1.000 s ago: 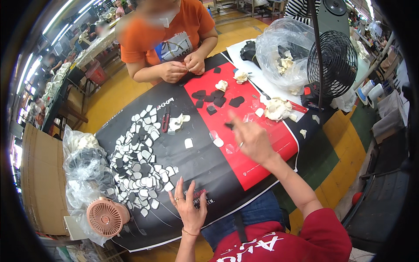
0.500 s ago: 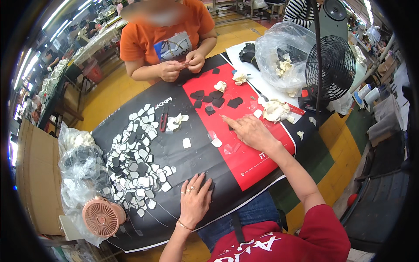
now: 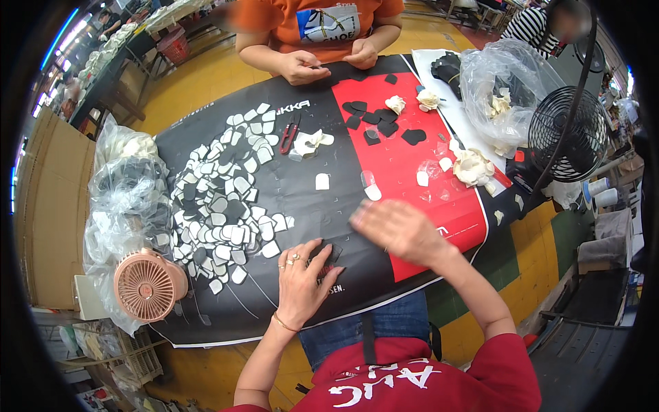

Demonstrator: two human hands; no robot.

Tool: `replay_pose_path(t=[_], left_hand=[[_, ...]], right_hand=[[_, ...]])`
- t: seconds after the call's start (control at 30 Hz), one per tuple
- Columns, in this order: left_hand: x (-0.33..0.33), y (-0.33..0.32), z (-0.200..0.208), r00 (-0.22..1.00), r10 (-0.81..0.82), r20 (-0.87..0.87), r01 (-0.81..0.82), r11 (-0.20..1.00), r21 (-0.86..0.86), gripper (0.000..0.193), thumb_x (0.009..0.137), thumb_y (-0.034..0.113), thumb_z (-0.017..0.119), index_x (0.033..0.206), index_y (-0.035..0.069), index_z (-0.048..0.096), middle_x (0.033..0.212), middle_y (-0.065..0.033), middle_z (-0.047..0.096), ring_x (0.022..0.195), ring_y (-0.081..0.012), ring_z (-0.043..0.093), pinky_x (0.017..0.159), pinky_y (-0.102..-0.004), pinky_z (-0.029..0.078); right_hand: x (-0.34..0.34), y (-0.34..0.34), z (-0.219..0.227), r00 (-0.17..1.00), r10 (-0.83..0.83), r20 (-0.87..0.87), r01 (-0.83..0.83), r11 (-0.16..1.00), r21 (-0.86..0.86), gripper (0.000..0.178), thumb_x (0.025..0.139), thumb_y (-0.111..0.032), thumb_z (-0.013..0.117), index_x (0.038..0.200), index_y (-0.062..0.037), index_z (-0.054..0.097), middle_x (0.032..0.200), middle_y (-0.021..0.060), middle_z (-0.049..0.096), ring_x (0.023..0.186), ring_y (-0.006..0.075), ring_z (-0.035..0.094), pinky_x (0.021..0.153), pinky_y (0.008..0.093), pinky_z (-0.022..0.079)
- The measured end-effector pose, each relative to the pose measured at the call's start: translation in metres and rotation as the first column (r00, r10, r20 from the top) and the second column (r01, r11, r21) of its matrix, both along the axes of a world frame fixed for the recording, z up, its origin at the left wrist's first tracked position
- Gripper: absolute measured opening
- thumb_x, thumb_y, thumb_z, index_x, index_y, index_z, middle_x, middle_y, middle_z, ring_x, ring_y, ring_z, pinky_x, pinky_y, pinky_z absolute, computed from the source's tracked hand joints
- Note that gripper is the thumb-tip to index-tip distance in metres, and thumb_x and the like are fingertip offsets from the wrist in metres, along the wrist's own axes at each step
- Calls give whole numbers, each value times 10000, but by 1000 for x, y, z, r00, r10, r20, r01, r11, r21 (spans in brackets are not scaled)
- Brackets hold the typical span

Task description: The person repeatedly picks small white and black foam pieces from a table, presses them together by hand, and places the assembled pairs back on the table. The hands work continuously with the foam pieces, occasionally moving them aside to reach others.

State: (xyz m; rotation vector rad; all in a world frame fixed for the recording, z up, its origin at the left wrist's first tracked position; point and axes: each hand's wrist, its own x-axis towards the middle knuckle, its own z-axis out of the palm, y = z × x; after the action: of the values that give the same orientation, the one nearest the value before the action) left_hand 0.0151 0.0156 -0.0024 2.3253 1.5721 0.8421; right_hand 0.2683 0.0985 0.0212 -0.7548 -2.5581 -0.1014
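Note:
My left hand rests on the black mat, with its fingers apart. A small dark piece lies between its thumb and index finger; whether they pinch it cannot be seen. Over the boundary of the black mat and red sheet is my right hand, its fingertips smeared by motion. What they hold, if anything, does not show. A single white rounded piece and a white piece with clear film lie just beyond my hands. Several black pieces lie farther up the red sheet.
Many white and black pieces are heaped at left, beside red thread snips. A pink fan and plastic bags line the left edge. At right are crumpled cream scraps, a clear bag and a black fan. A person in orange works opposite.
My right hand has pulled back toward me and my left, off the black pieces on the red sheet. My left hand's thumb and index finger have spread apart around the dark piece. The view has shifted.

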Motion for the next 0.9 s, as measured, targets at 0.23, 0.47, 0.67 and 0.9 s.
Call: replay_pose_path(t=[0.23,0.47,0.67,0.9], left_hand=[[3,0,3,997,11,-80,-11,1000,5,365,822,243,800,1105,32,709,1156,-102,640,1088,-297,593,995,-462,414],[-6,24,16,956,-115,-270,122,993,8,187,947,272,644,922,88,632,1000,-86,668,1012,-251,637,1022,-499,420],[-20,38,32,904,-228,-363,164,966,-198,219,940,284,660,938,66,680,975,-122,657,1014,-292,615,1073,-511,376],[-16,32,22,970,-67,-233,65,998,-17,248,857,255,760,1031,95,684,987,-76,639,994,-254,617,1096,-480,341]], right_hand=[[2,-21,2,995,-93,-26,90,990,-112,374,775,-113,774,1144,-96,717,1273,82,667,1239,265,602,964,406,509],[10,-14,0,988,-143,-52,133,979,-154,242,863,-134,718,1096,-68,717,1167,95,680,1145,262,621,935,403,495],[48,27,-3,926,-376,-23,367,916,-162,223,898,-173,716,1100,-81,703,1184,106,671,1103,295,627,931,424,479],[86,109,-3,852,-521,-53,507,845,-168,303,896,-180,714,1179,-84,668,1067,112,693,1031,321,644,894,425,486]])
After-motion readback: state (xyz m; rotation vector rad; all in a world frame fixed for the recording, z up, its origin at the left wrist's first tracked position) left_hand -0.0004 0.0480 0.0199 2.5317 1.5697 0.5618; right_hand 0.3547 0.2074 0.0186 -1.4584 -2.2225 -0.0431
